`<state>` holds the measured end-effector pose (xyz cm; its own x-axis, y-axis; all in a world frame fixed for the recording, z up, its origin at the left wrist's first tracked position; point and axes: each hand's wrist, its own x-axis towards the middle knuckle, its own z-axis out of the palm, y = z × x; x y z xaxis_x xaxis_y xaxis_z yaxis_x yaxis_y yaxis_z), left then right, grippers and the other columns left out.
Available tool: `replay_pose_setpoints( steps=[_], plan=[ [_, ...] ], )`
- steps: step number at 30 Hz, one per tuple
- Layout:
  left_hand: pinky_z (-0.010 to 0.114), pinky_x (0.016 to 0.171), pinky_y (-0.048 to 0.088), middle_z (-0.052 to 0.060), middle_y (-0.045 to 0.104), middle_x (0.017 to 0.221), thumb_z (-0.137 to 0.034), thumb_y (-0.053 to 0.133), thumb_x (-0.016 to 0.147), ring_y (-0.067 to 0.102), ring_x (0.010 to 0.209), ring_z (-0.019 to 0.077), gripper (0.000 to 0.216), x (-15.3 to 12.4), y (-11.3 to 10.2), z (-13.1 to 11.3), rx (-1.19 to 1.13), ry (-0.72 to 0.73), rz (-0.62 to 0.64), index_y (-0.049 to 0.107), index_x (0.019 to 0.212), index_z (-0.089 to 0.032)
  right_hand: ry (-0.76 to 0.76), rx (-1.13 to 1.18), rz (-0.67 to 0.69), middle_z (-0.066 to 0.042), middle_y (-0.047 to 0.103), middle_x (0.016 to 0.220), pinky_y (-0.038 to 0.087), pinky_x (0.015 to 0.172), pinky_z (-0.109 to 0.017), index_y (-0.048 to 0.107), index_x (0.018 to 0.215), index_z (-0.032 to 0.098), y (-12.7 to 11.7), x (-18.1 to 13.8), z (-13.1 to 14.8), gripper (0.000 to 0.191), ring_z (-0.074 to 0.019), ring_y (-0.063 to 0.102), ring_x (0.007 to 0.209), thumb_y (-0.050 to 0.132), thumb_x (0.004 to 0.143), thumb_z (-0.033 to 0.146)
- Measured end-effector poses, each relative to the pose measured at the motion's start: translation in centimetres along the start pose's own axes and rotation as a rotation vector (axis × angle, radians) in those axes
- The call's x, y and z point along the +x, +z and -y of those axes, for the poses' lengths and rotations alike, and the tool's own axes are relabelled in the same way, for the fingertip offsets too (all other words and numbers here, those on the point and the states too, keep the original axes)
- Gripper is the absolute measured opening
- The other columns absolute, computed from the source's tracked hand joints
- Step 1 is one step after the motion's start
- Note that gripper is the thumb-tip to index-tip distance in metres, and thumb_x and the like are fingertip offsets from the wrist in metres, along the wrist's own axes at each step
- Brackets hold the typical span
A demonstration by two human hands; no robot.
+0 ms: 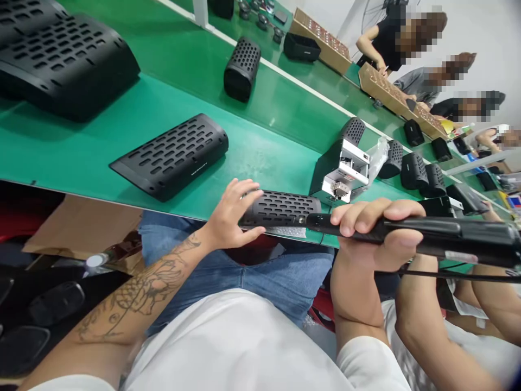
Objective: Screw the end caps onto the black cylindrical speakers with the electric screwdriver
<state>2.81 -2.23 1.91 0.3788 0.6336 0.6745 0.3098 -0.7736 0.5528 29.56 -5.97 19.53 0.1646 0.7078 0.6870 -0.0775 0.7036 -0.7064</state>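
Wrapped around a black electric screwdriver (439,231), my right hand (378,231) holds the tool level, its bit pointing left. The bit's tip lies over a black perforated speaker housing (288,203) at the table's front edge. At that housing's left end is my left hand (236,214), fingers apart and reaching over it; whether it presses on the housing is hard to tell. Bubble wrap (288,232) shows under the housing. Behind the tool stands a silver and black screw feeder (344,168). Left of my hand a larger perforated housing (175,155) lies on the green mat.
Big black housings (69,60) are stacked at the far left. Another housing (242,68) stands beyond the white divider's near side. Several more housings (413,168) line the right. Co-workers sit across, by cardboard trays (321,41). A co-worker's arm (427,315) is close on my right.
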Motion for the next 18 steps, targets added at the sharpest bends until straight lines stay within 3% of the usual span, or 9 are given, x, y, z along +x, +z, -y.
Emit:
replay_pose_setpoints(
  steps=[5,9,11,14,16,18],
  plan=[
    [0.069,0.151,0.03,0.016,0.08,0.152,-0.04,0.076,0.114,0.066,0.161,0.038,0.046,1.8,0.5,-5.4,-0.139,0.022,0.012,0.073,0.157,-0.024,0.052,0.1,0.062,0.012,0.067,0.064,0.066,0.05,-0.031,0.067,0.089,0.029,2.4,-0.7,2.2,0.037,-0.0121,0.057,0.037,0.09,0.1,0.056],
    [0.064,0.145,0.042,0.012,0.086,0.14,-0.032,0.069,0.12,0.075,0.149,0.0317,0.022,2.7,0.9,-6.1,-0.226,-0.003,0.06,0.084,0.134,-0.025,0.072,0.092,0.045,0.013,0.068,0.064,0.064,0.05,-0.032,0.063,0.085,0.029,3.7,-1.5,3.7,0.044,-0.0122,0.056,0.037,0.094,0.096,0.057],
    [0.056,0.136,0.053,0.01,0.09,0.126,-0.028,0.069,0.12,0.083,0.132,0.0273,0.018,2.8,1.0,-6.0,-0.284,0.006,0.02,0.087,0.124,-0.025,0.07,0.055,0.0,0.012,0.067,0.065,0.064,0.05,-0.034,0.064,0.087,0.03,4.0,-2.0,4.4,0.043,-0.013,0.055,0.038,0.095,0.096,0.059],
    [0.039,0.108,0.069,0.008,0.092,0.111,-0.03,0.072,0.12,0.088,0.106,0.0221,0.018,2.6,1.1,-6.2,-0.428,-0.054,-0.031,0.089,0.121,-0.025,0.038,-0.018,-0.038,0.011,0.062,0.063,0.061,0.049,-0.037,0.072,0.095,0.033,4.0,-2.8,5.4,0.035,-0.0147,0.052,0.038,0.091,0.099,0.062],
    [0.034,0.094,0.071,0.008,0.092,0.109,-0.035,0.072,0.12,0.088,0.1,0.0218,0.021,2.4,0.9,-6.6,-0.53,-0.16,-0.015,0.09,0.12,-0.025,-0.006,-0.049,-0.016,0.011,0.057,0.061,0.059,0.046,-0.039,0.077,0.102,0.036,3.7,-3.2,5.8,0.03,-0.0152,0.047,0.036,0.088,0.102,0.064],
    [0.034,0.09,0.072,0.01,0.092,0.11,-0.041,0.072,0.12,0.089,0.098,0.0229,0.026,2.3,0.6,-7.1,-0.64,-0.247,0.023,0.091,0.117,-0.024,-0.039,-0.057,-0.003,0.011,0.054,0.059,0.056,0.042,-0.041,0.081,0.108,0.038,3.2,-3.4,5.9,0.029,-0.0154,0.041,0.034,0.086,0.102,0.066]
  ],
)
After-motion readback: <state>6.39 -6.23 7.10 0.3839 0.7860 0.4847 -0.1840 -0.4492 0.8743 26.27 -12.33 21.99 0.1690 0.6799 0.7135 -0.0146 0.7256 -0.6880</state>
